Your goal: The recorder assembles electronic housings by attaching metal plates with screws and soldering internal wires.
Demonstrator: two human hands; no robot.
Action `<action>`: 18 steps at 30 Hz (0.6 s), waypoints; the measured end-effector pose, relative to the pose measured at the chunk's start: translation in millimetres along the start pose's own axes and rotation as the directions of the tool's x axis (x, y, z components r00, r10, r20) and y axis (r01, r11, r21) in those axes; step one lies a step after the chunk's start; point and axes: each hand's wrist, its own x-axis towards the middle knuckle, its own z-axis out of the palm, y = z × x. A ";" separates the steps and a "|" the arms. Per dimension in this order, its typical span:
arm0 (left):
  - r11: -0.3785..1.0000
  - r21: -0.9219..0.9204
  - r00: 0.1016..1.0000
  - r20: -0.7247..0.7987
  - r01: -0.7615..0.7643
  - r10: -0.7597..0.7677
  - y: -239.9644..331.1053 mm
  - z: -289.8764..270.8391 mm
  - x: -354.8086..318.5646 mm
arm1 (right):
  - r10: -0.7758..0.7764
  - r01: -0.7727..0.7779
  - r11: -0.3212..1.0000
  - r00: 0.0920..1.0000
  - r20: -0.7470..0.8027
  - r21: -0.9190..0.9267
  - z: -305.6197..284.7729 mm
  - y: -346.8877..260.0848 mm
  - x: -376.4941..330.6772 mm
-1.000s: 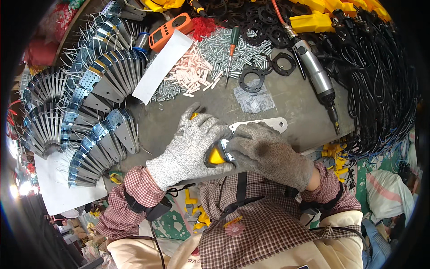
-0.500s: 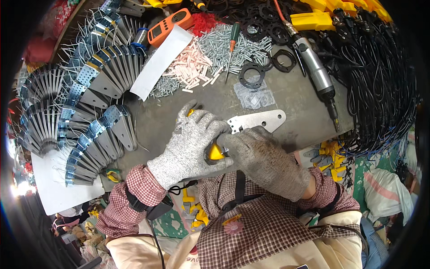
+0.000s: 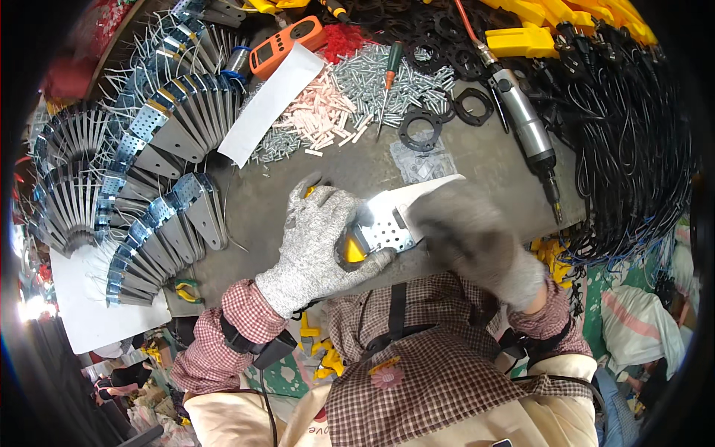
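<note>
My left hand (image 3: 319, 237), in a grey knit glove, is wrapped round a yellow plastic part (image 3: 354, 250), mostly hidden beneath the fingers. Against its right side is a shiny metal plate (image 3: 388, 228) with small holes and a long tapering end that reaches toward the upper right. Whether the plate is fixed to the yellow part I cannot tell. My right hand (image 3: 477, 235), in a darker grey glove, is at the plate's right side, its fingers smeared by motion. Just beyond the plate, a clear plastic piece (image 3: 424, 160) lies under a black ring gasket (image 3: 420, 130).
Rows of metal plates with wires (image 3: 175, 123) fill the left. At the back lie screws (image 3: 372, 74), pale pink sleeves (image 3: 316, 112), a screwdriver (image 3: 392, 63), an orange meter (image 3: 287, 46) and a white strip (image 3: 272, 100). A power screwdriver (image 3: 525, 119) and black cables (image 3: 625, 134) are right.
The metal plate has tilted up, and its perforated face now shows beside the yellow part. My right hand has moved right, away from my left hand, and is blurred.
</note>
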 end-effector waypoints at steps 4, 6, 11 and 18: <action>1.000 0.003 1.000 -0.013 0.001 -0.001 0.4 -0.5 -2.4 | 0.232 -0.410 0.720 0.902 -0.363 -0.559 -34.5 29.1 -4.3; 0.999 -0.035 0.998 -0.057 -0.016 0.014 -1.4 0.0 -3.7 | 0.295 -0.480 0.597 0.876 -0.381 -0.642 -52.9 42.7 1.2; 0.999 0.000 0.988 -0.149 0.051 -0.050 -16.1 -7.7 -9.4 | 0.405 -0.513 0.446 0.847 -0.346 -0.733 -68.7 55.6 17.9; 0.998 -0.051 0.982 -0.181 0.048 -0.057 -21.7 -7.3 -13.2 | 0.521 -0.574 0.817 0.775 -0.358 -0.056 -88.1 48.7 46.8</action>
